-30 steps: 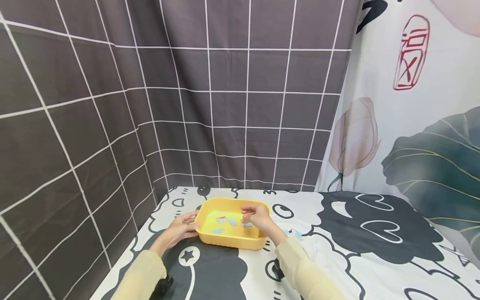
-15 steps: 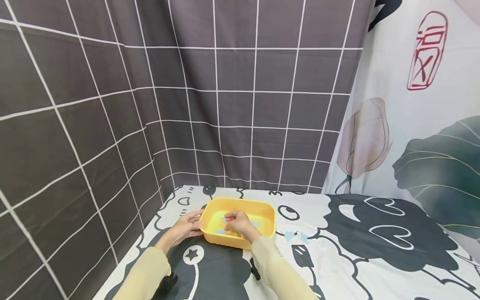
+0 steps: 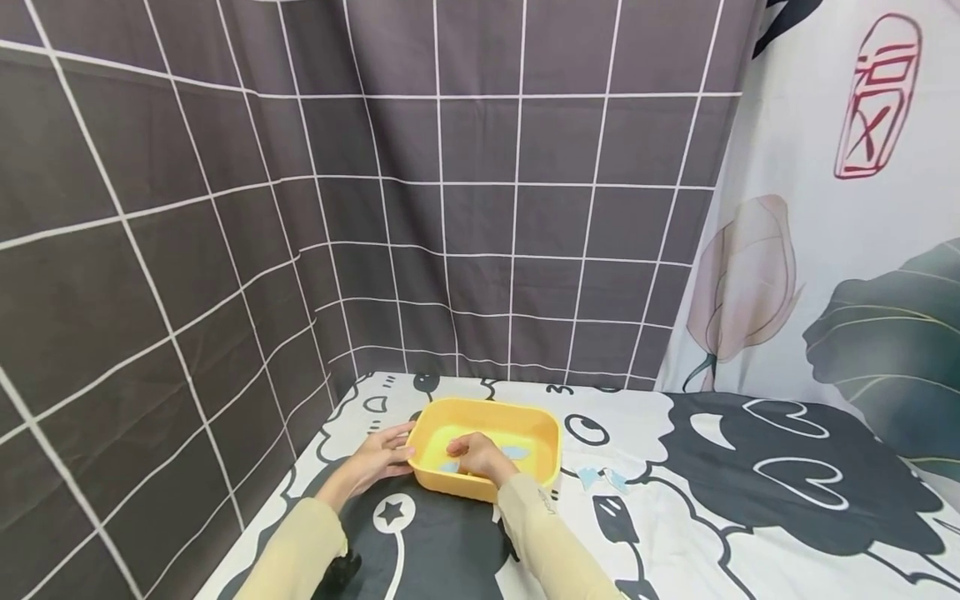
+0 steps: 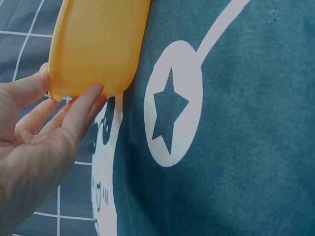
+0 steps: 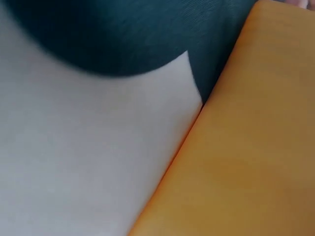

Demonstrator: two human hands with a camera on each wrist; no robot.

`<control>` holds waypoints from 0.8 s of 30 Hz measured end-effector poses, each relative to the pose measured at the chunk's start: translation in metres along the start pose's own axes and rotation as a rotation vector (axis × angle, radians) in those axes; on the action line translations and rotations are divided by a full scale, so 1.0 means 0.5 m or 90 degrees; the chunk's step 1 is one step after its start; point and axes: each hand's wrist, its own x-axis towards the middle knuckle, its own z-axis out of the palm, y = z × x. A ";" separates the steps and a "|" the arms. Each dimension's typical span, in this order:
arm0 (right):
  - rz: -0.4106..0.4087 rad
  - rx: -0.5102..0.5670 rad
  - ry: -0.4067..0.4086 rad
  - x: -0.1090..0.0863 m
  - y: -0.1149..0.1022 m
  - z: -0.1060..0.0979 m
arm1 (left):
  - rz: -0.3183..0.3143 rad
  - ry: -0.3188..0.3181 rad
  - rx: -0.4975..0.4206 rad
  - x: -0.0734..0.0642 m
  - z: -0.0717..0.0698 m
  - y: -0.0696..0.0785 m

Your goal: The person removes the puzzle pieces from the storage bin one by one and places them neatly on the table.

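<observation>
A yellow plastic basin (image 3: 525, 417) stands on the patterned cloth. My left hand (image 3: 378, 457) rests against its left end; in the left wrist view my left hand (image 4: 49, 142) has its fingers spread, touching the end wall and rim. Inside the basin, over its left half, is my right hand (image 3: 480, 457), fingers bent downward and their tips hidden. Whether it pinches anything cannot be made out. Beside it on the basin floor lie a small pale blue piece (image 3: 514, 452) and another pale blue piece (image 3: 450, 467), partly covered. The right wrist view shows mainly the basin's outer wall (image 5: 246, 147).
Right of the basin, two small light blue scraps (image 3: 587, 477) lie on the black-and-white cloth (image 3: 637, 517). A dark grid-patterned curtain (image 3: 480, 250) hangs behind and to the left, and a white floral curtain (image 3: 750, 317) hangs at the right.
My right hand has moved left and lower inside the basin from its right side; a small whitish piece seen at its fingertips is now hidden. My left hand keeps touching the basin's left end.
</observation>
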 end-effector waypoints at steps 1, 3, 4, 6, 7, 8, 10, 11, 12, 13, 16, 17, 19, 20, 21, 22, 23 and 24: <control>-0.005 -0.002 -0.001 0.000 -0.002 -0.002 | -0.001 0.003 0.000 0.002 0.000 0.002; -0.013 -0.003 -0.004 0.008 0.001 -0.003 | 0.000 0.008 -0.004 0.004 0.000 0.005; -0.009 0.003 -0.008 0.014 0.004 -0.003 | 0.002 0.007 -0.002 0.004 0.001 0.007; -0.032 0.001 -0.020 0.048 0.043 0.007 | 0.001 0.006 -0.001 0.005 0.001 0.009; -0.032 0.004 -0.025 0.064 0.060 0.013 | 0.000 0.005 -0.002 0.004 0.002 0.010; -0.041 -0.008 -0.032 0.082 0.081 0.019 | -0.001 0.005 -0.002 0.003 0.003 0.010; -0.065 -0.030 -0.049 0.118 0.125 0.029 | -0.001 0.003 0.000 0.000 0.003 0.010; -0.075 -0.049 -0.052 0.129 0.139 0.033 | -0.002 0.004 -0.001 -0.001 0.004 0.010; -0.109 -0.067 -0.056 0.142 0.156 0.036 | -0.001 0.004 -0.003 -0.002 0.004 0.010; -0.096 -0.084 -0.061 0.132 0.142 0.031 | 0.000 0.005 -0.005 -0.003 0.004 0.010; -0.111 -0.111 -0.072 0.096 0.102 0.016 | 0.002 0.001 -0.005 -0.004 0.003 0.008; -0.110 -0.118 -0.072 0.079 0.083 0.010 | 0.001 -0.001 -0.006 -0.004 0.003 0.008; -0.095 -0.112 -0.075 0.040 0.041 -0.002 | 0.002 -0.005 -0.005 -0.005 0.003 0.006; -0.096 -0.112 -0.072 0.029 0.031 -0.005 | 0.003 -0.008 -0.004 -0.004 0.003 0.005; -0.100 -0.110 -0.070 0.018 0.021 -0.008 | 0.004 -0.009 -0.004 -0.004 0.003 0.004; -0.100 -0.112 -0.068 0.010 0.014 -0.009 | 0.004 -0.008 -0.005 -0.004 0.003 0.003; -0.100 -0.118 -0.065 0.005 0.010 -0.009 | 0.005 -0.007 -0.006 -0.003 0.003 0.002; -0.103 -0.123 -0.064 0.003 0.010 -0.009 | 0.006 -0.007 -0.006 -0.003 0.003 0.001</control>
